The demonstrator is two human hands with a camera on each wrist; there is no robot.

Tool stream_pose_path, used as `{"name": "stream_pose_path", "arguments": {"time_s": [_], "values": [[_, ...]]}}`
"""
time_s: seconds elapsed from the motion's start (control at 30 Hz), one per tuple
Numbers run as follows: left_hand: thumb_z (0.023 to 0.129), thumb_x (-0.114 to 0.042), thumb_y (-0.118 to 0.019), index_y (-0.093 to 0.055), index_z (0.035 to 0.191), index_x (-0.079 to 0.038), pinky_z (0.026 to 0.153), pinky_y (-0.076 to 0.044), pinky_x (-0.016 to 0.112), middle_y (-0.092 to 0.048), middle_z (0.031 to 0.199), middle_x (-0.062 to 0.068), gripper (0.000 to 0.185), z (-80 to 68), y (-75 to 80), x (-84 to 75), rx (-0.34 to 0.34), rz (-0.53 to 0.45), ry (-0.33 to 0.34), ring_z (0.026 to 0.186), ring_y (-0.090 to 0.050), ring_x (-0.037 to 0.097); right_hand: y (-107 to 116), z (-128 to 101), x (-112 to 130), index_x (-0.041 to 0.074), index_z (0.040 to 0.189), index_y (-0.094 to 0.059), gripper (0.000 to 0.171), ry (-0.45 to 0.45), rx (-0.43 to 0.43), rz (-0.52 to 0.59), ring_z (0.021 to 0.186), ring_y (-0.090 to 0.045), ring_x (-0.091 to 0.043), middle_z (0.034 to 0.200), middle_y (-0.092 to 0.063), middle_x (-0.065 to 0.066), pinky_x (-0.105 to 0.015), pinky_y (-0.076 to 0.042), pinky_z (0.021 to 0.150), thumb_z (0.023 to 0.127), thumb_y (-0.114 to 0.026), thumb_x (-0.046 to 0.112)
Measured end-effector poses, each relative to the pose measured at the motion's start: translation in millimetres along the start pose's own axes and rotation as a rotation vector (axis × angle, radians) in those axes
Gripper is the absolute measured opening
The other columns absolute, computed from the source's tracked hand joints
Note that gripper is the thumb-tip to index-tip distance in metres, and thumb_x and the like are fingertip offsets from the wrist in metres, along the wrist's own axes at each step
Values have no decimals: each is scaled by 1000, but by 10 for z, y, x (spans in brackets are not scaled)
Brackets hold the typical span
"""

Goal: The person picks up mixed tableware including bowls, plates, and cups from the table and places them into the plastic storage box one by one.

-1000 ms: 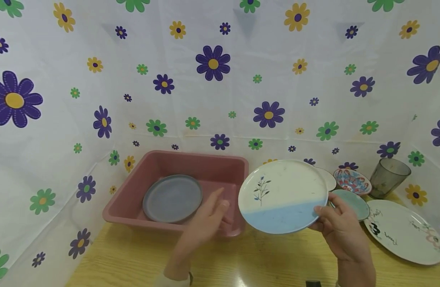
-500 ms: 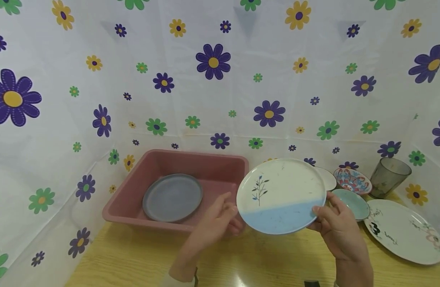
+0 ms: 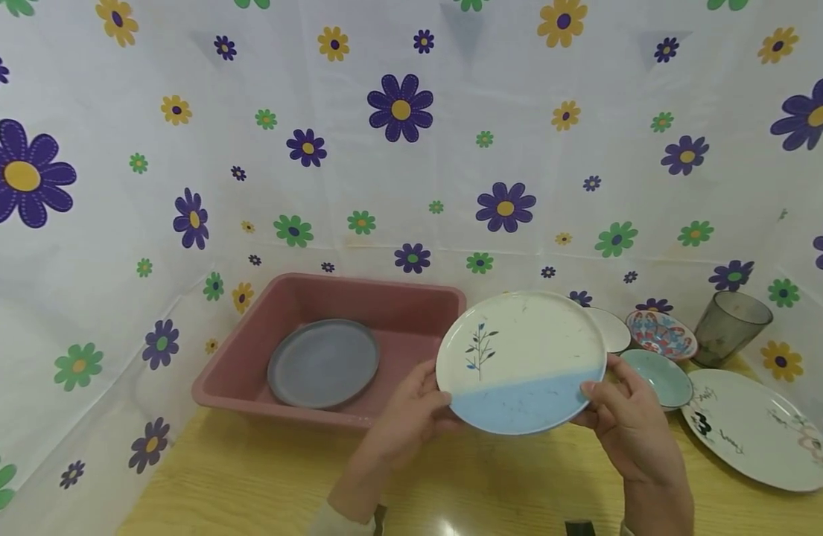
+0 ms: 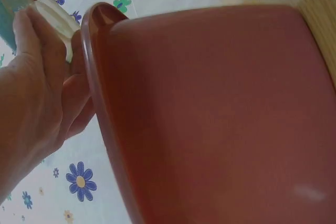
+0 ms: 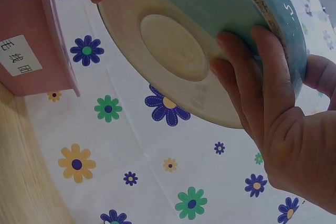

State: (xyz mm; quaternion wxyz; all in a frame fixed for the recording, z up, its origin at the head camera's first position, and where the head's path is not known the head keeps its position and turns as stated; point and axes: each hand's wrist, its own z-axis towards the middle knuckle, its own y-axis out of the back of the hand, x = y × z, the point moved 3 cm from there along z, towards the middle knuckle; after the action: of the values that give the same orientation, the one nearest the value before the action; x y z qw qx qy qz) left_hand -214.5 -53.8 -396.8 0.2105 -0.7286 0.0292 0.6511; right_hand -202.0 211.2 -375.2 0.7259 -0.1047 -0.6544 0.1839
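Note:
A round white and blue plate (image 3: 521, 362) with a small plant drawing is held tilted above the table, between the two hands. My right hand (image 3: 622, 420) grips its right rim, thumb on the face and fingers behind; the right wrist view shows those fingers (image 5: 247, 82) on the plate's underside (image 5: 173, 51). My left hand (image 3: 411, 409) holds the left rim, and in the left wrist view that hand (image 4: 39, 82) is against the plate's edge (image 4: 52, 11). Just to the left stands a pink tub (image 3: 317, 298) with a grey plate (image 3: 324, 363) leaning inside.
Right of the held plate lie a small teal dish (image 3: 662, 376), a patterned red-blue bowl (image 3: 661, 333), a white plate (image 3: 612, 329), a large white decorated plate (image 3: 760, 432) and a dark glass tumbler (image 3: 729, 327). Flowered cloth (image 3: 398, 149) walls the wooden table (image 3: 250, 484).
My left hand has moved right from the tub's front edge and taken hold of the plate's left rim. The plate has shifted slightly left.

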Motion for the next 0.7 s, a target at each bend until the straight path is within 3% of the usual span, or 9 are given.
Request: {"name": "stream_pose_path", "arguments": {"time_s": [0.27,0.7], "values": [[91,10,-46,-17,155,-7,86,-57,43,-40,150,21,72,-17,7,-22,43,-189,20,103,-68,29,-24,-11,-14,3,139,-29,44,-7,37,27,90,-71,-18,114,-63,-8,-31,-61,71,98,-42,-7],[90,13,-47,-14,156,-13,85,-57,43,-36,153,19,79,-46,32,-83,53,-268,21,109,-65,30,-38,10,-43,5,138,-31,44,-9,53,71,89,-70,-17,111,-64,-7,-31,-61,71,97,-41,-7]]}}
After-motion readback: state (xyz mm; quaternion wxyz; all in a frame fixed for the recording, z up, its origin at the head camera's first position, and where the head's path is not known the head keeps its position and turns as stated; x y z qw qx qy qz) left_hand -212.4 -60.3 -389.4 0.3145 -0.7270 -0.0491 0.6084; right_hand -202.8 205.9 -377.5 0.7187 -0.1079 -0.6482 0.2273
